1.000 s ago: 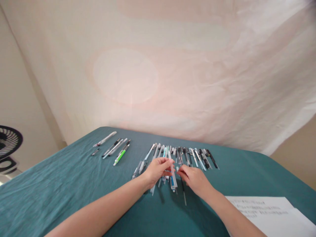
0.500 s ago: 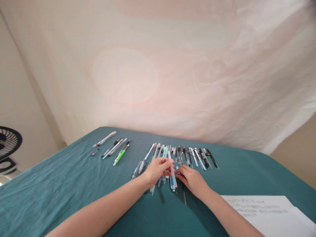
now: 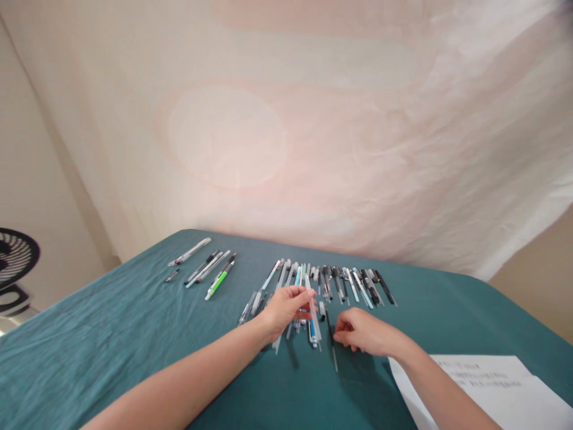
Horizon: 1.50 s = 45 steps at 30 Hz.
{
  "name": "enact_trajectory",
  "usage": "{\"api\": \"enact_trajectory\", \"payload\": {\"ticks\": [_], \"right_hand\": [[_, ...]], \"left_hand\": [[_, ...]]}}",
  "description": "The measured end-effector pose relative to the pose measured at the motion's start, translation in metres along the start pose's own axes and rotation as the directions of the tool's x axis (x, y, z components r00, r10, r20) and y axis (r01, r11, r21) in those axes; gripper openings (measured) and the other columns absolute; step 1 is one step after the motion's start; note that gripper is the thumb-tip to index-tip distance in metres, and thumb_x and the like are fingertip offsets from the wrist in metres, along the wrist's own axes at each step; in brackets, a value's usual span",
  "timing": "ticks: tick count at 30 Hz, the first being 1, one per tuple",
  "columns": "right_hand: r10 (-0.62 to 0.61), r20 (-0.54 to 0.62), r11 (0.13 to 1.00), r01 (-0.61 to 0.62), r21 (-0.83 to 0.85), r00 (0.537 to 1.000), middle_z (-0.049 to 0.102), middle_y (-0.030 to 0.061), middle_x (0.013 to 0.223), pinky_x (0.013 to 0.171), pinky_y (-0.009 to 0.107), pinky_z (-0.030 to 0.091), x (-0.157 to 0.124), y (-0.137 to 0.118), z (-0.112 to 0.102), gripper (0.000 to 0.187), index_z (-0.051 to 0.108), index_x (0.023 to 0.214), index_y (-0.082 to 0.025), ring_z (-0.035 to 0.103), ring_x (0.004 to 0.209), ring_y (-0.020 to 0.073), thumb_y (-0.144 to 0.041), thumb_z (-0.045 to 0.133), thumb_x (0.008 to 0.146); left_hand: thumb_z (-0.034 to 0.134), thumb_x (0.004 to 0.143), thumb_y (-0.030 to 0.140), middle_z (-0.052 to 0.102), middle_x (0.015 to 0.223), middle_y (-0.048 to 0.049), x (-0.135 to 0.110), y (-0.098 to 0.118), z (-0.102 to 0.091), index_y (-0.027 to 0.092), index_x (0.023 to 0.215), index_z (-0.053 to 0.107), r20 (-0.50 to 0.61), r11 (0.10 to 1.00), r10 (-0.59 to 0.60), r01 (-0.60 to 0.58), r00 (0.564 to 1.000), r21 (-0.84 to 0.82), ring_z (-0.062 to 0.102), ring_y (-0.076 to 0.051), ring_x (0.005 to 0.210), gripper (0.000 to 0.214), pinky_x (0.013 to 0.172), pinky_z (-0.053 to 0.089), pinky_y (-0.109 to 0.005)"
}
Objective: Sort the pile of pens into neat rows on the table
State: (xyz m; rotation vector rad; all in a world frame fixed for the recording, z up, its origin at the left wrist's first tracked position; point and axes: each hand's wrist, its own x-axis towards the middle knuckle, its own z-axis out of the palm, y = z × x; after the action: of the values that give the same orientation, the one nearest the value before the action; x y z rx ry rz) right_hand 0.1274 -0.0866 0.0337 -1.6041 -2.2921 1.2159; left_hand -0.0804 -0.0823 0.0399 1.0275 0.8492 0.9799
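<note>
My left hand (image 3: 290, 307) pinches a translucent white pen barrel (image 3: 315, 316) between thumb and fingers, tilted above the pens. My right hand (image 3: 364, 331) has its fingers curled together, the tips right beside a thin dark pen refill (image 3: 331, 337) lying on the cloth. Whether they touch the refill or hold anything small, I cannot tell. A small grey pen cap (image 3: 322, 309) lies between the hands. Under the barrel is a blue-and-white pen (image 3: 313, 334). More pens and clear barrels lie beneath my left hand, partly hidden by it.
Behind the hands runs a row of pens (image 3: 353, 285). Farther left lie several more pens, one bright green (image 3: 219, 282), and a short dark piece (image 3: 172, 275). Printed paper (image 3: 483, 397) is under my right forearm on the green tablecloth (image 3: 111, 334). A black fan (image 3: 18, 257) stands at far left.
My right hand has moved right and toward me, away from the pen cap, which now shows on the cloth. My left hand holds the barrel in the same place.
</note>
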Motion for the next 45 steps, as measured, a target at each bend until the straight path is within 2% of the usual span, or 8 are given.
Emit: {"api": "enact_trajectory", "payload": {"ticks": [19,24,29,34,38,40,42,45], "right_hand": [[-0.031,-0.028,0.999,0.032,0.033,0.999,0.060,0.0015,0.060,0.039,0.017,0.034,0.006,-0.002,0.011,0.023,0.059,0.076,-0.014,0.051,0.046,0.0094,-0.033,0.047,0.077],[-0.103,-0.272,0.990,0.124,0.062,0.957,0.056,0.0000,0.055,0.041,0.017,0.033,0.001,-0.022,0.003,0.031,0.054,0.063,-0.014,0.048,0.045,0.0082,-0.039,0.044,0.079],[-0.141,-0.319,0.930,0.236,0.282,0.937,0.054,-0.0017,0.060,0.039,0.016,0.033,-0.007,-0.046,0.006,0.030,0.054,0.074,-0.015,0.046,0.045,0.0072,-0.043,0.043,0.080],[-0.203,-0.358,0.902,0.316,0.293,0.911,0.061,0.0027,0.072,0.049,0.018,0.040,-0.008,-0.053,0.014,0.026,0.057,0.085,-0.014,0.052,0.058,0.0107,-0.037,0.051,0.077],[-0.202,-0.390,0.931,0.300,0.209,0.899,0.062,0.0035,0.074,0.054,0.020,0.042,-0.007,-0.050,0.014,0.020,0.057,0.085,-0.014,0.055,0.063,0.0126,-0.031,0.050,0.077],[-0.182,-0.391,0.949,0.265,0.171,0.902,0.061,0.0029,0.073,0.053,0.020,0.043,-0.007,-0.043,0.011,0.016,0.056,0.083,-0.015,0.056,0.064,0.0127,-0.028,0.050,0.076],[-0.126,-0.349,0.968,0.191,0.160,0.929,0.058,0.0011,0.069,0.046,0.019,0.042,-0.007,-0.032,0.007,0.015,0.053,0.085,-0.016,0.056,0.057,0.0120,-0.027,0.049,0.075],[-0.025,-0.241,0.986,0.064,0.157,0.970,0.054,-0.0027,0.063,0.036,0.018,0.039,-0.007,-0.016,0.003,0.024,0.046,0.096,-0.017,0.053,0.043,0.0103,-0.023,0.048,0.074]], "left_hand": [[0.062,0.065,0.045,0.061,0.073,-0.0052,-0.001,0.000,0.003,0.013,0.082,0.061,0.023,1.000,-0.017,0.017,1.000,0.007,0.057,-0.012,0.067,0.037,0.062,0.047,-0.024],[0.060,0.067,0.045,0.060,0.071,-0.0045,-0.005,0.003,0.006,0.013,0.082,0.062,0.051,0.998,0.016,-0.019,0.999,0.057,0.055,-0.013,0.068,0.035,0.064,0.047,-0.026],[0.062,0.066,0.042,0.059,0.066,-0.0016,-0.008,0.006,0.012,0.014,0.071,0.062,0.016,0.991,0.086,-0.087,0.996,0.101,0.054,-0.012,0.065,0.029,0.066,0.047,-0.026],[0.066,0.062,0.037,0.059,0.066,-0.0024,-0.010,0.002,0.019,0.014,0.070,0.062,-0.067,0.986,0.133,-0.125,0.989,0.106,0.055,-0.013,0.064,0.025,0.063,0.046,-0.025],[0.062,0.065,0.039,0.060,0.072,-0.0045,-0.006,-0.002,0.018,0.014,0.077,0.061,-0.077,0.972,0.155,-0.138,0.985,0.193,0.056,-0.016,0.069,0.028,0.061,0.048,-0.026],[0.056,0.070,0.041,0.060,0.078,-0.0047,0.000,0.002,0.010,0.014,0.085,0.060,-0.071,0.943,0.183,-0.155,0.980,0.294,0.056,-0.016,0.072,0.031,0.060,0.048,-0.025],[0.051,0.074,0.041,0.061,0.081,-0.0041,0.008,0.010,-0.005,0.015,0.090,0.059,-0.053,0.862,0.253,-0.201,0.966,0.465,0.057,-0.015,0.075,0.032,0.063,0.048,-0.026],[0.051,0.074,0.036,0.062,0.086,-0.0044,0.020,0.030,-0.040,0.015,0.088,0.061,-0.019,0.569,0.419,-0.246,0.908,0.785,0.056,-0.015,0.081,0.027,0.076,0.045,-0.028]]}}
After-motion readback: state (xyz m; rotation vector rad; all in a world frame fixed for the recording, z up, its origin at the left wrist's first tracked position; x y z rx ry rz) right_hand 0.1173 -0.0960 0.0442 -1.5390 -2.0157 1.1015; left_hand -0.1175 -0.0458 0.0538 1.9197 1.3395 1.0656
